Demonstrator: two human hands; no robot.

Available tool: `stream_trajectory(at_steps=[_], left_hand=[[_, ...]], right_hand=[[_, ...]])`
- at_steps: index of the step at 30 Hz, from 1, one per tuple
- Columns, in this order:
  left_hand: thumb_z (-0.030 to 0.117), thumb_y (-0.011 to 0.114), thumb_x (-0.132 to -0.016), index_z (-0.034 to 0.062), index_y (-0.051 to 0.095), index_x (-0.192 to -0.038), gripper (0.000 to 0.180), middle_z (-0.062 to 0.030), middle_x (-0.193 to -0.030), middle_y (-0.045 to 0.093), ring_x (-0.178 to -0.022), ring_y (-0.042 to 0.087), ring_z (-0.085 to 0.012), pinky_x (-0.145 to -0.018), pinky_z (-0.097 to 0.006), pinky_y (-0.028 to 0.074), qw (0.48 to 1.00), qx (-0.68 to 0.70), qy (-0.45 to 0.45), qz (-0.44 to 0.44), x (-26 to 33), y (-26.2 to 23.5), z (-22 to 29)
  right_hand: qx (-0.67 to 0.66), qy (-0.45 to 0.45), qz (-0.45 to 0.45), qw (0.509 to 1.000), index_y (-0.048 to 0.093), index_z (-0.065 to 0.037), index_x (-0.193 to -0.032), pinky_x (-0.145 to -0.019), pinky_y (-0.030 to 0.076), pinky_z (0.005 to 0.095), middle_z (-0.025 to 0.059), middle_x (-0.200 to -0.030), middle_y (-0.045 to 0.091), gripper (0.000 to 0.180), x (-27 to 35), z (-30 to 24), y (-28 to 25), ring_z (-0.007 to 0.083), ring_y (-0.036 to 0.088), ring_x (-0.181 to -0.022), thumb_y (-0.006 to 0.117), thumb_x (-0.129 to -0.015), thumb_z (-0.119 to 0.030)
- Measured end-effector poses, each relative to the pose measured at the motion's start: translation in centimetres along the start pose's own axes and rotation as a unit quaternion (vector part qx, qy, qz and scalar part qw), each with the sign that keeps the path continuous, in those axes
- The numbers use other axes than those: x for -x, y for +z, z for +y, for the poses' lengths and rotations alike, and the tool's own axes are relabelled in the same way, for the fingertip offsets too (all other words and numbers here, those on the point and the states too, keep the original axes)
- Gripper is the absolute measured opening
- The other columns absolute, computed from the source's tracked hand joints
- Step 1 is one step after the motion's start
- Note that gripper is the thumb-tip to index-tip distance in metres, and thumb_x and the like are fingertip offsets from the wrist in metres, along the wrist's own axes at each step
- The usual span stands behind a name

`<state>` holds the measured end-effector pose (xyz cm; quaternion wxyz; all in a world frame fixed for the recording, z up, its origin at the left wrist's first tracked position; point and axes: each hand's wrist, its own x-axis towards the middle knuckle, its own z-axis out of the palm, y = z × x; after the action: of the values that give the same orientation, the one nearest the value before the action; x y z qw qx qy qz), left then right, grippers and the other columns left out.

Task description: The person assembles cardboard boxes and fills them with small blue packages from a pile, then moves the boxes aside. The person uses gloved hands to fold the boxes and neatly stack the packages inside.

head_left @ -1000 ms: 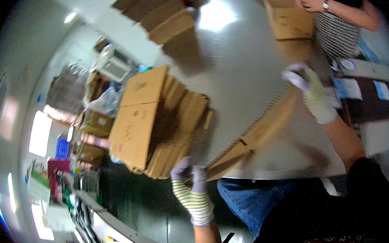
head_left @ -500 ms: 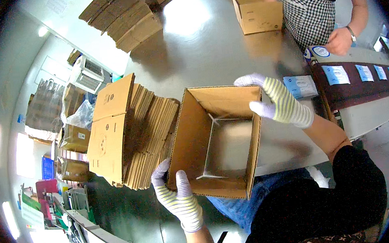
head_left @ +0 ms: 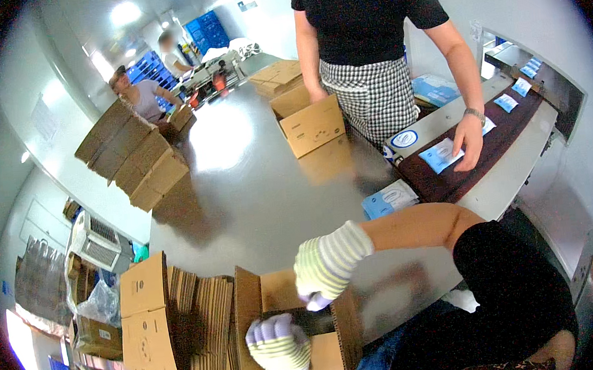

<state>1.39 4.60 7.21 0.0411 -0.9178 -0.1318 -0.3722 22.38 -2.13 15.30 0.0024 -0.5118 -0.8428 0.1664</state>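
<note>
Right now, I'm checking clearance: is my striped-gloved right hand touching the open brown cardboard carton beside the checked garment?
Apart: the head view shows smooth grey tabletop between the right hand and the brown carton.

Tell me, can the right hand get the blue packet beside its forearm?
Probably yes: the blue packet lies close by, and nothing seems to stand between it and the right hand.

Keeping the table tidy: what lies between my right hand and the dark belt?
In the head view, at least one blue-and-white packet lies on the metal table between your right hand and the dark belt.
</note>
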Motion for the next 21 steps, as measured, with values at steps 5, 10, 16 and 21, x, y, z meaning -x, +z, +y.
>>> stream_trajectory(at_steps=[5, 10, 16, 21], left_hand=[[0.000, 0.052, -0.085, 0.0022, 0.058, -0.093, 0.010, -0.0097, -0.086, 0.061, -0.078, 0.057, -0.0195, -0.076, -0.032, 0.048, 0.905, 0.325, -0.266, 0.063, -0.5, -1.2, 0.0], [0.006, 0.052, -0.090, -0.0034, 0.054, -0.112, 0.024, -0.0171, -0.085, 0.065, -0.075, 0.064, -0.0245, -0.071, -0.036, 0.051, 0.928, 0.275, -0.244, -0.055, 1.4, -2.1, -0.5], [0.011, 0.058, -0.085, -0.0039, 0.047, -0.124, 0.043, -0.0160, -0.061, 0.059, -0.055, 0.060, -0.0321, -0.065, -0.041, 0.050, 0.971, -0.003, -0.136, -0.198, 0.9, -2.2, 2.6], [0.019, 0.046, -0.098, 0.0001, 0.058, -0.097, 0.022, -0.0151, -0.074, 0.060, -0.059, 0.052, -0.0286, -0.059, -0.036, 0.046, 0.966, 0.066, -0.251, 0.008, 2.3, -5.7, 1.8]], right_hand=[[0.049, 0.072, 0.083, 0.993, 0.065, -0.006, -0.082, -0.066, 0.051, 0.0444, 0.0151, -0.071, 0.065, 0.033, -6.0, 2.2, 4.2, 0.0344, 0.064, -0.070, 0.051, -0.087, -0.035], [0.101, 0.016, 0.288, 0.952, 0.063, -0.006, -0.090, -0.086, 0.047, 0.0413, 0.0121, -0.095, 0.062, 0.025, -9.1, 0.9, 7.9, 0.0304, 0.058, -0.095, 0.065, -0.072, -0.023], [0.002, 0.003, 0.383, 0.924, 0.061, -0.008, -0.098, -0.087, 0.047, 0.0420, 0.0117, -0.102, 0.060, 0.027, -6.1, 1.1, 7.6, 0.0323, 0.058, -0.096, 0.065, -0.075, -0.020], [-0.098, 0.036, 0.543, 0.833, 0.052, -0.006, -0.115, -0.092, 0.046, 0.0437, 0.0178, -0.117, 0.054, 0.041, 2.1, 0.3, 6.7, 0.0334, 0.055, -0.106, 0.068, -0.082, -0.027]])
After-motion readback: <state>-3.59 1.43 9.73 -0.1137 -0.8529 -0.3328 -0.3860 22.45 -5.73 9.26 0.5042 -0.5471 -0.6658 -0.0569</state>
